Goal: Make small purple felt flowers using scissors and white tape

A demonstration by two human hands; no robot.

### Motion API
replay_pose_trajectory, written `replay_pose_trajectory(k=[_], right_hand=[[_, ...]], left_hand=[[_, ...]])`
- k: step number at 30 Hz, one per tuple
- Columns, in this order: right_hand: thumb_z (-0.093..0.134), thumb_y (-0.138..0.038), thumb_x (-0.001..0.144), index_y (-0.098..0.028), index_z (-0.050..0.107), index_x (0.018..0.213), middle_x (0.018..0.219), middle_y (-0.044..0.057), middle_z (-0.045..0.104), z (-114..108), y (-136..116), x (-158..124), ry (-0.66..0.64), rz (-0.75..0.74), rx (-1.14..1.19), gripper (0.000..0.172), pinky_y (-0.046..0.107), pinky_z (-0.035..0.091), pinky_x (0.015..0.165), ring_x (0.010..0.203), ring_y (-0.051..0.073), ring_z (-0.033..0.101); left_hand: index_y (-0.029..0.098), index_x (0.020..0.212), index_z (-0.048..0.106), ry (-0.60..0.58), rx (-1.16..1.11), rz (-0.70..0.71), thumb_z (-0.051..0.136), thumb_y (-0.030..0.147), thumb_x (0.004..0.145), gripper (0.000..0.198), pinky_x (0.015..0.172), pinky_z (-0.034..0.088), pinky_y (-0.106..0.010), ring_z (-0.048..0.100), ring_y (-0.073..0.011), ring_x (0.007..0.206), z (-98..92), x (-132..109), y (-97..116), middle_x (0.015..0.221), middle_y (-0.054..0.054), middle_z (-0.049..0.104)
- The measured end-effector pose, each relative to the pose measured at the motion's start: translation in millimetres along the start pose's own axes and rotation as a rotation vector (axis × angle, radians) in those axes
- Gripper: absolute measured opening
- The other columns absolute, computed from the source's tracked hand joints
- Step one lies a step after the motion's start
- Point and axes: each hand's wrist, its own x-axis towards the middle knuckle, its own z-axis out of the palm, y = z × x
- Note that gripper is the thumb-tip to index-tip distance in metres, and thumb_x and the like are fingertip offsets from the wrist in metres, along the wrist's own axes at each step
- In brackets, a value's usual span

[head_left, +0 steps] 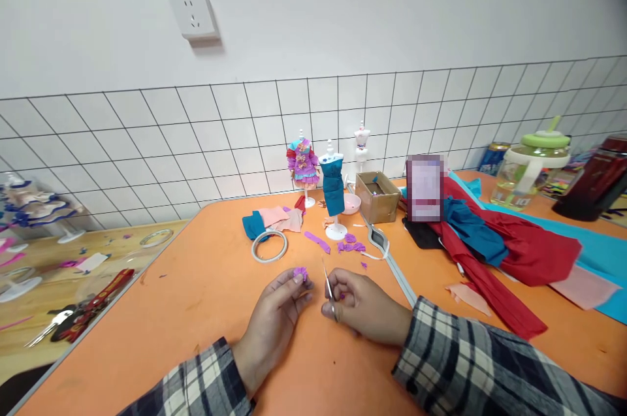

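In the head view, my left hand (274, 311) pinches a small gathered scrap of purple fabric (300, 273) between thumb and fingertips. My right hand (360, 305), just to its right, grips small scissors (328, 280) whose slim metal blades point up and away; the handles are mostly hidden by fingers. A small gap separates the blades from the scrap. Beyond my hands lie a purple strip (317, 241) and several gathered purple pieces (351, 246). A mini dress form in teal cloth (333, 186) stands upright behind them.
Behind stand a purple-dressed form (304, 164), a bare white form (361, 145) and a cardboard box (377, 197). A tape roll (269, 247) lies left. To the right are a phone (424, 189), red cloth (529, 249), a lidded jug (529, 171) and a dark red flask (592, 181).
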Motion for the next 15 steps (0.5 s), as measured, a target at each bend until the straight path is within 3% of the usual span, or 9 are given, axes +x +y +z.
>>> replay_pose_trajectory(k=[3, 8, 15], right_hand=[[0.065, -0.034, 0.076, -0.018, 0.051, 0.081, 0.074, -0.005, 0.055, 2, -6, -7, -0.021, -0.083, -0.158, 0.022, 0.015, 0.033, 0.046, 0.052, 0.004, 0.044], [0.067, -0.037, 0.075, -0.019, 0.052, 0.083, 0.063, -0.008, 0.051, 3, -12, -11, -0.097, -0.142, -0.229, 0.024, 0.016, 0.033, 0.051, 0.053, 0.006, 0.045], [0.065, -0.039, 0.077, -0.019, 0.053, 0.082, 0.067, -0.007, 0.052, 5, -9, -11, -0.099, -0.142, -0.240, 0.023, 0.017, 0.032, 0.051, 0.054, 0.006, 0.045]], left_hand=[[0.014, 0.082, 0.069, -0.046, -0.003, -0.017, 0.072, 0.020, 0.074, 0.010, 0.075, 0.048, -0.027, 0.059, -0.0156, 0.081, 1.0, -2, -1, 0.082, -0.004, 0.064], [0.014, 0.079, 0.067, -0.179, 0.054, -0.019, 0.066, 0.020, 0.079, 0.006, 0.075, 0.047, -0.029, 0.057, -0.0154, 0.075, 5.9, -5, -3, 0.078, -0.005, 0.062], [0.015, 0.078, 0.065, -0.185, 0.168, -0.004, 0.067, 0.022, 0.078, 0.007, 0.071, 0.043, -0.027, 0.055, -0.0151, 0.071, 6.5, -5, -3, 0.073, -0.003, 0.060]])
